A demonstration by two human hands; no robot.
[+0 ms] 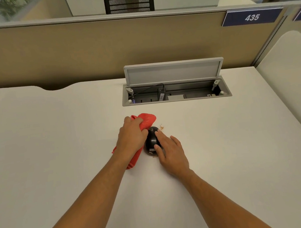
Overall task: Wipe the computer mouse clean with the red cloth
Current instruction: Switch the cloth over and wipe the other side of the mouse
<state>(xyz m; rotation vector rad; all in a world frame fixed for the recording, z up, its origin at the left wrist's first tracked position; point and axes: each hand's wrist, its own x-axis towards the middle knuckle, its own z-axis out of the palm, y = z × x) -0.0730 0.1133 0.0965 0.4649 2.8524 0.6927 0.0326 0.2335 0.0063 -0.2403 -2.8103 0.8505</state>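
- The white desk (56,141) fills most of the view; its far edge has a curved cut-out at the left and meets a tan partition wall (84,50) with a grey top rail.
- On the partition at the upper right hangs a dark blue plate (252,17) reading 435, with part of a second plate at the frame edge.
- Beyond the partition are a black mesh chair back (128,0), a blurred plant at the far left and pale cushioned shapes at the right.
- Set into the desk at the back is a grey cable box (176,91) with its lid (174,72) standing open; a black cable and a plug with a small label sit inside.
- The computer mouse (152,141), black with a small white label near its near end, lies on the desk in the middle, in front of the box and well apart from it.
- The left hand (132,136) grips the bunched red cloth (146,120) with curled fingers, holding it against the mouse's left and far side; a tail of cloth trails under the wrist toward the near side.
- The right hand (169,150) steadies the mouse, thumb and fingers curled round its right side and top.
- A few brownish crumbs (161,127) lie just beyond the mouse, to the right of the cloth.
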